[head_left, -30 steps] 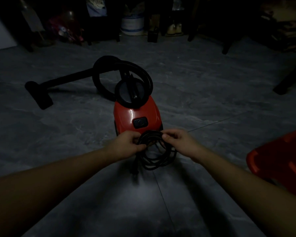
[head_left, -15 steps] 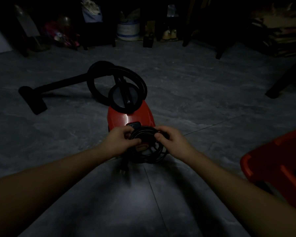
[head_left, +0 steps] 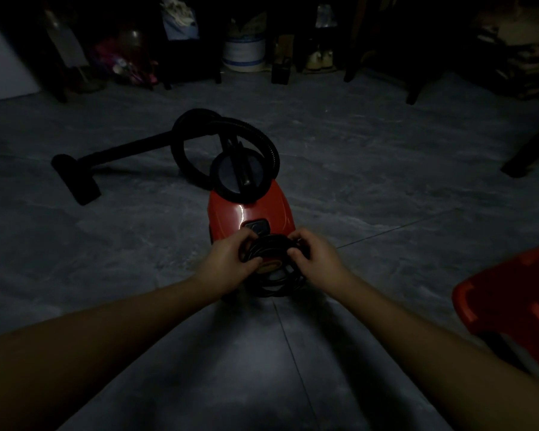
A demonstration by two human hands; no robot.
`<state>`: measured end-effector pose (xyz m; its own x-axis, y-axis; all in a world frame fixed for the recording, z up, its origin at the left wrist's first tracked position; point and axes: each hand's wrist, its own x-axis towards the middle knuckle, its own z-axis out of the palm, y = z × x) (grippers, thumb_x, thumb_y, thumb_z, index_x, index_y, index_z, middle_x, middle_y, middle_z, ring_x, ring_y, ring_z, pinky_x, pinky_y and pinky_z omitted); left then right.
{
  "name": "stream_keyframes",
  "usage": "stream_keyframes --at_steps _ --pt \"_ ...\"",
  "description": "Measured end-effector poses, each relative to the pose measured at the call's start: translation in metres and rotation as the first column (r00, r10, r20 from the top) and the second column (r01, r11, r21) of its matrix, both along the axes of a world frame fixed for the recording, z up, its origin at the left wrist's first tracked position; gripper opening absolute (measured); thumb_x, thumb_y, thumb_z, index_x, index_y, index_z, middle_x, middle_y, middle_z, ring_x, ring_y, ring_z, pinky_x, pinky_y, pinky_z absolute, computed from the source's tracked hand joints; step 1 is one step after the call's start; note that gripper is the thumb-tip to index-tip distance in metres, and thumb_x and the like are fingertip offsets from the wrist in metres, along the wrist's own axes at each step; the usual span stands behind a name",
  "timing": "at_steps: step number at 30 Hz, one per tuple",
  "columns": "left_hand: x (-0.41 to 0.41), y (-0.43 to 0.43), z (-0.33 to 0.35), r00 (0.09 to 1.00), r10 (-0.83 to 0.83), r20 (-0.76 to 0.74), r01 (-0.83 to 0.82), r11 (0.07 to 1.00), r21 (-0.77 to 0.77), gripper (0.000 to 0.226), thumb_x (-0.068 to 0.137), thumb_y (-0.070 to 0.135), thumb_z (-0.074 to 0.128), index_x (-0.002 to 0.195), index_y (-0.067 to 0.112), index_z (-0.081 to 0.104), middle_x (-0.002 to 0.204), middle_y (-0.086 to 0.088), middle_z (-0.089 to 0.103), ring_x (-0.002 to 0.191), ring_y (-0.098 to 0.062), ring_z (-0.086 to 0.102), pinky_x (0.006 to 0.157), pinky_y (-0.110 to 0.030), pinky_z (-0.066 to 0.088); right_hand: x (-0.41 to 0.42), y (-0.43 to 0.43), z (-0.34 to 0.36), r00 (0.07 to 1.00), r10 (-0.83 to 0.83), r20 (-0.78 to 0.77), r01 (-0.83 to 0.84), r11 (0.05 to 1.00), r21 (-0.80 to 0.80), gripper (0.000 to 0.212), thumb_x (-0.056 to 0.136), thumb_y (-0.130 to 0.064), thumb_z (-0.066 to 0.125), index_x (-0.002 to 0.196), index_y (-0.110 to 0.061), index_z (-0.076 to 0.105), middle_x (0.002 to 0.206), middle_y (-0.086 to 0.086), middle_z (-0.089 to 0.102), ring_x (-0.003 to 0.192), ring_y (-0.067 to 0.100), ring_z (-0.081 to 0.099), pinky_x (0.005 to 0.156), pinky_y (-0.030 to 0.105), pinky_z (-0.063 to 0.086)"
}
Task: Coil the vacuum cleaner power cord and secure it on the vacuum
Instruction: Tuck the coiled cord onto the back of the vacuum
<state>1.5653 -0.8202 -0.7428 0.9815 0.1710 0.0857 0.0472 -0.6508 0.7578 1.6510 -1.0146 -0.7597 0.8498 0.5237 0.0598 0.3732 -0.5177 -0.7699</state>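
Cord [head_left: 271, 244], black and wound into a round coil of several loops, sits low in the middle of the view, held up against the near end of the vacuum [head_left: 249, 213]. Whether the loops are hooked onto anything there is lost in the dim light.

The left hand [head_left: 227, 262] grips the coil at its nine o'clock side, fingers curled over the top of the loops and thumb pressed in from below. The right hand [head_left: 316, 259] grips it at three o'clock in the same way, thumb on the near face of the loops. The hands face each other with the coil between them; its lower arc hangs free at six o'clock, just above the floor [head_left: 386, 181].

At twelve o'clock from the coil rises the red vacuum body, with a dark switch panel just beyond the fingers and a round black-rimmed lid farther on. A black ribbed hose [head_left: 269, 147] arches over that lid and loops round toward eleven o'clock, where it joins a straight wand running out to a nozzle [head_left: 78, 178] at ten o'clock, flat on the grey floor.

A red bin [head_left: 511, 306] stands at four o'clock, cut by the frame edge. A white bucket [head_left: 245, 54] sits at twelve o'clock among dark clutter by the far wall.
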Motion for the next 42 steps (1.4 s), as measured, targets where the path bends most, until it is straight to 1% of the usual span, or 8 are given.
stream_keyframes --at_steps 6,13,17,21,27,35,40,42 --pt "0.003 -0.002 0.000 0.996 0.008 -0.090 -0.020 0.991 -0.130 0.038 0.078 0.001 0.074 0.109 0.019 0.063 0.085 0.009 0.067 0.073 -0.005 0.063 0.067 -0.010 0.049 0.006 0.000 -0.005 0.995 -0.043 -0.092 0.045 0.999 0.024 0.018 0.090 -0.016 0.062 0.104 -0.028 0.060 0.091 -0.008 0.067 0.084 0.013 0.065 0.077 0.031 0.053" --pt "0.002 0.008 -0.010 0.990 0.103 -0.095 -0.108 0.993 -0.053 0.015 0.079 0.011 0.077 0.093 0.015 0.072 0.071 0.013 0.063 0.060 0.003 0.059 0.062 -0.015 0.046 0.007 0.007 -0.009 0.991 -0.051 -0.124 0.050 0.999 -0.006 0.019 0.088 -0.015 0.065 0.103 -0.026 0.064 0.091 -0.006 0.066 0.086 0.016 0.066 0.082 0.035 0.055" --pt "0.001 0.008 -0.014 0.991 0.137 -0.008 -0.137 0.990 0.041 0.012 0.082 0.013 0.075 0.094 0.015 0.074 0.075 0.009 0.064 0.064 -0.001 0.059 0.057 -0.006 0.040 0.008 0.016 -0.020 0.987 -0.136 -0.084 0.133 0.990 -0.045 0.013 0.085 -0.019 0.067 0.095 -0.027 0.064 0.088 -0.005 0.069 0.083 0.016 0.066 0.077 0.032 0.053" --pt "0.008 0.008 -0.018 0.988 0.151 0.018 -0.152 0.982 0.112 0.018 0.085 0.016 0.071 0.102 0.015 0.073 0.087 0.001 0.073 0.075 -0.011 0.066 0.064 -0.020 0.047 0.010 0.026 -0.021 0.974 -0.227 -0.022 0.225 0.971 -0.079 0.016 0.088 -0.020 0.066 0.104 -0.018 0.067 0.095 0.000 0.071 0.086 0.017 0.065 0.077 0.029 0.051" --pt "0.000 0.007 -0.031 0.986 0.156 -0.061 -0.144 0.975 0.169 0.015 0.086 0.023 0.069 0.100 0.018 0.073 0.086 -0.002 0.075 0.067 -0.014 0.068 0.060 -0.035 0.058 0.002 0.022 -0.032 0.978 -0.209 -0.005 0.206 0.968 -0.140 0.017 0.090 -0.023 0.066 0.106 -0.018 0.067 0.095 -0.003 0.071 0.086 0.016 0.066 0.075 0.025 0.048" --pt "-0.004 0.014 -0.039 0.959 0.258 -0.116 -0.239 0.958 0.158 0.022 0.083 0.039 0.071 0.076 0.018 0.071 0.066 0.003 0.070 0.056 -0.015 0.065 0.054 -0.037 0.056 -0.005 0.027 -0.035 0.965 -0.259 0.051 0.262 0.962 -0.080 0.013 0.089 -0.022 0.066 0.102 -0.018 0.064 0.087 -0.009 0.061 0.078 0.010 0.056 0.069 0.023 0.038" --pt "-0.006 0.006 -0.045 0.936 0.282 -0.211 -0.262 0.958 0.117 0.030 0.087 0.044 0.068 0.068 0.021 0.067 0.062 0.005 0.065 0.061 -0.013 0.064 0.055 -0.026 0.045 0.000 0.027 -0.044 0.975 -0.220 0.038 0.223 0.970 -0.101 0.018 0.092 -0.021 0.064 0.108 -0.014 0.065 0.098 0.001 0.069 0.086 0.015 0.060 0.073 0.024 0.042" --pt "-0.005 0.005 -0.050 0.936 0.271 -0.224 -0.260 0.963 0.078 0.026 0.085 0.041 0.071 0.073 0.019 0.070 0.067 0.003 0.068 0.064 -0.013 0.065 0.057 -0.027 0.048 0.003 0.027 -0.048 0.980 -0.197 0.002 0.196 0.975 -0.108 0.019 0.093 -0.022 0.062 0.109 -0.013 0.065 0.100 0.004 0.070 0.088 0.018 0.063 0.074 0.025 0.043"
